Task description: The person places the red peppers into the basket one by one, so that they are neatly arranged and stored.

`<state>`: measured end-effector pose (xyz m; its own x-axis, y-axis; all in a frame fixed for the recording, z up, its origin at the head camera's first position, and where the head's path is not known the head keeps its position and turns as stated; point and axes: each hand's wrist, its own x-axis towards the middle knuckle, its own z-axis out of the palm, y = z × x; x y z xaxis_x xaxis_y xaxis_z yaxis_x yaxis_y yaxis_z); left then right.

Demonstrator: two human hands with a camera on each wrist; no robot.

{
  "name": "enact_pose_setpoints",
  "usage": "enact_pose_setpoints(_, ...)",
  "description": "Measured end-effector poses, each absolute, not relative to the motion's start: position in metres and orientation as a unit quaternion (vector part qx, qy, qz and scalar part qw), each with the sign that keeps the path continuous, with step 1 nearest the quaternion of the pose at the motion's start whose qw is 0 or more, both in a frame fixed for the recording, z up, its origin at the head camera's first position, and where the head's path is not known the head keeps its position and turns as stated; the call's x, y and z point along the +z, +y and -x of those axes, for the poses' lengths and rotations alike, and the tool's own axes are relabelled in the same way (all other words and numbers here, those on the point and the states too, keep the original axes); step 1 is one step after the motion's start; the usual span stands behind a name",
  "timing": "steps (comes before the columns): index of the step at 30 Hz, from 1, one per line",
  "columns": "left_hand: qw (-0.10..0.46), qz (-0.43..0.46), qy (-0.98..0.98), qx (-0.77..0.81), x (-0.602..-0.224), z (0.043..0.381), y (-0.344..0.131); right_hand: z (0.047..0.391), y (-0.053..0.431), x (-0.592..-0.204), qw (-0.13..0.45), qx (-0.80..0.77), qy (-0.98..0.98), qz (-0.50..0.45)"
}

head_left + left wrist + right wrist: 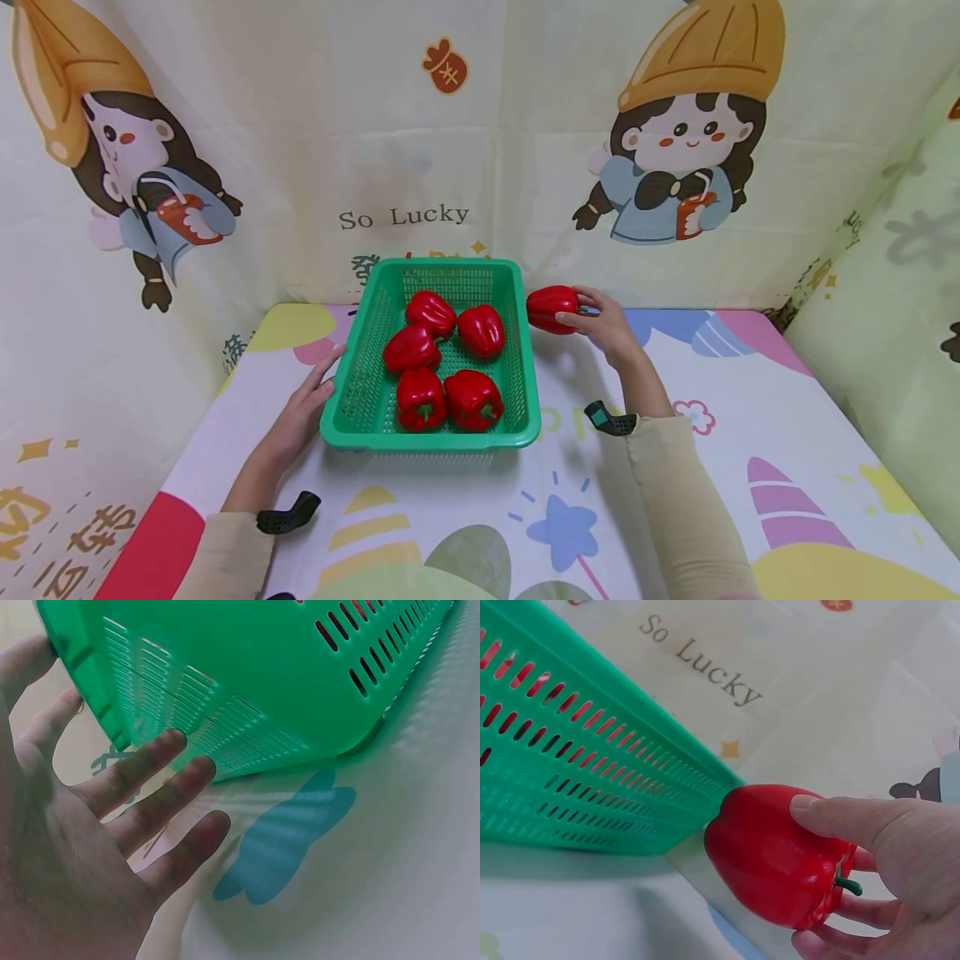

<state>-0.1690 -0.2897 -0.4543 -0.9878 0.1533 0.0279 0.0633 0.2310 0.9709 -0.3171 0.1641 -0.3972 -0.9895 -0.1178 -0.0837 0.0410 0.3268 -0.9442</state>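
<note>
A green plastic basket [431,439] with slotted walls holds several red bell peppers [481,332]. Just outside its right wall, my right hand [602,323] grips another red bell pepper [551,309]. In the right wrist view the thumb lies on top of this pepper [772,855], the other fingers curl beneath, and its green stem points toward the palm. My left hand [302,414] is at the basket's left side, fingers extended. The left wrist view shows that hand [112,817] with spread fingers, thumb side up at the rim [82,697].
A patterned cloth [570,533] covers the table. Behind the basket rises a printed curtain [525,167], and another curtain [885,292] hangs along the right side. Black wrist mounts [288,513] sit on both forearms.
</note>
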Motion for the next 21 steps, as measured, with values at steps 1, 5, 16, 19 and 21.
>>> enact_pose_setpoints(1, 0.037, -0.069, 0.784, 0.616, -0.454, 0.169, -0.29, 0.317, 0.164, -0.397, 0.066, -0.581, 0.811, 0.025)
enact_pose_setpoints(5, 0.036, -0.067, 0.785, 0.614, -0.454, 0.169, -0.289, 0.313, 0.165, -0.395, 0.061, -0.587, 0.806, 0.028)
enact_pose_setpoints(16, 0.037, -0.064, 0.788, 0.611, -0.455, 0.169, -0.289, 0.306, 0.166, -0.388, 0.057, -0.599, 0.798, 0.038)
enact_pose_setpoints(19, 0.037, -0.064, 0.788, 0.611, -0.456, 0.17, -0.29, 0.304, 0.166, -0.386, 0.053, -0.597, 0.8, 0.037)
enact_pose_setpoints(21, 0.036, -0.065, 0.788, 0.611, -0.456, 0.17, -0.29, 0.303, 0.166, -0.384, 0.05, -0.595, 0.801, 0.038)
